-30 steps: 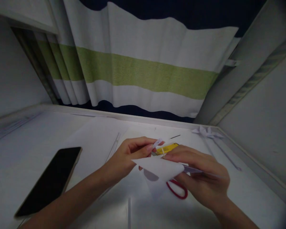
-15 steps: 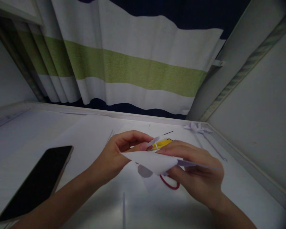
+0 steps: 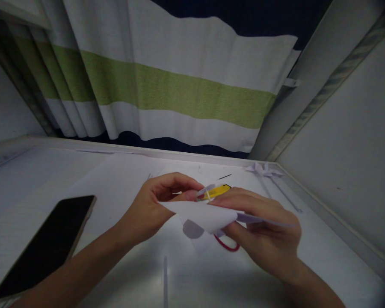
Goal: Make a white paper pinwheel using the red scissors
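Between my hands is a folded sheet of white paper, raised above the table, with a curled flap at its upper side. My left hand has thumb and fingers closed on a flap at the paper's upper left. My right hand grips the right side, fingers along the top and thumb underneath. A short thin white strip stands up by the right fingertips. Behind the paper lies a yellow tool, partly hidden, its kind unclear. A red loop, like a scissor handle, shows below the paper.
A black-screened phone lies at the left by my forearm. White folded paper pieces and thin sticks lie at the back right. A thin black stick lies behind my hands. A striped curtain hangs behind the table.
The view has shifted slightly, so everything sits a little further left and up. Both hands keep their grip on the paper, with barely any other movement.
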A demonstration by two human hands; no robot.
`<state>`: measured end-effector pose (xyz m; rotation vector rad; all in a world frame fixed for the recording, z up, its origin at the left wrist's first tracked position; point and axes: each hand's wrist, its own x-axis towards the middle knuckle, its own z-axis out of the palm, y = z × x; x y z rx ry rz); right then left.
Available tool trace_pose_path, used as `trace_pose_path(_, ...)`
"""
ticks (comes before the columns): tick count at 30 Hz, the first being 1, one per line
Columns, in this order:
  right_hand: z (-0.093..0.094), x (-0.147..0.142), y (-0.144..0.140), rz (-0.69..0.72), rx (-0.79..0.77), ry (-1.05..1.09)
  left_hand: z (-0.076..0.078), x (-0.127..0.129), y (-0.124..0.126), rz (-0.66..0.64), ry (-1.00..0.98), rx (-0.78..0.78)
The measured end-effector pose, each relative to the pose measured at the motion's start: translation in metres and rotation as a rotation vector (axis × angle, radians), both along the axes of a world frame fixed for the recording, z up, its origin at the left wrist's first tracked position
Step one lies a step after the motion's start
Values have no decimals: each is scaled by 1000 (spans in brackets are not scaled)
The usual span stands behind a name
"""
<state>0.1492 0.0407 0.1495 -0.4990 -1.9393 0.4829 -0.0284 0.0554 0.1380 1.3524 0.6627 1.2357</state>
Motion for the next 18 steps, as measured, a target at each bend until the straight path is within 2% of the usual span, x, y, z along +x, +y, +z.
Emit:
trace_pose_path(9,-1,0,1,-22,19,-3,-2,-1,1,10,33,134)
trace_pose_path(14,-2,0,2,-9,8,3,-4,-7,1,-9,145,279)
trace_pose_path(18,-5,0,0,-44,4,9,0,-10,-3,-6,239,322)
